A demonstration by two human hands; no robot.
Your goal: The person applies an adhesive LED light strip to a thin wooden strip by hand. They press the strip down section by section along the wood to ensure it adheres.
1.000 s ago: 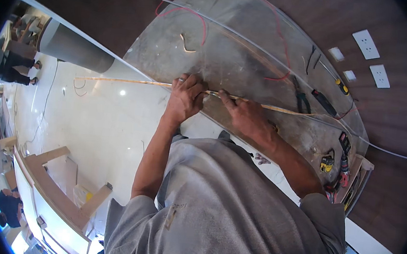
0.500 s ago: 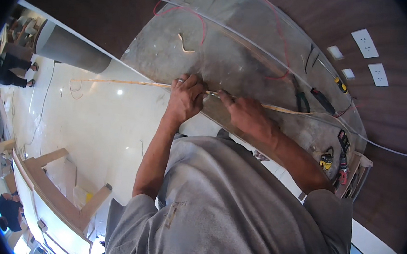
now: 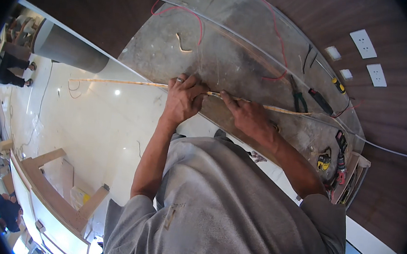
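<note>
One long strip [image 3: 120, 82]; left hand [image 3: 180, 101] pinches it; right hand [image 3: 251, 120] touches it; its grip I cannot tell.

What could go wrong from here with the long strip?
The strip might bend or get bumped, as its left end juts past the table. The thin wire at that end could snag. The pliers lie close to the strip's right part, so a shift might knock them.
</note>
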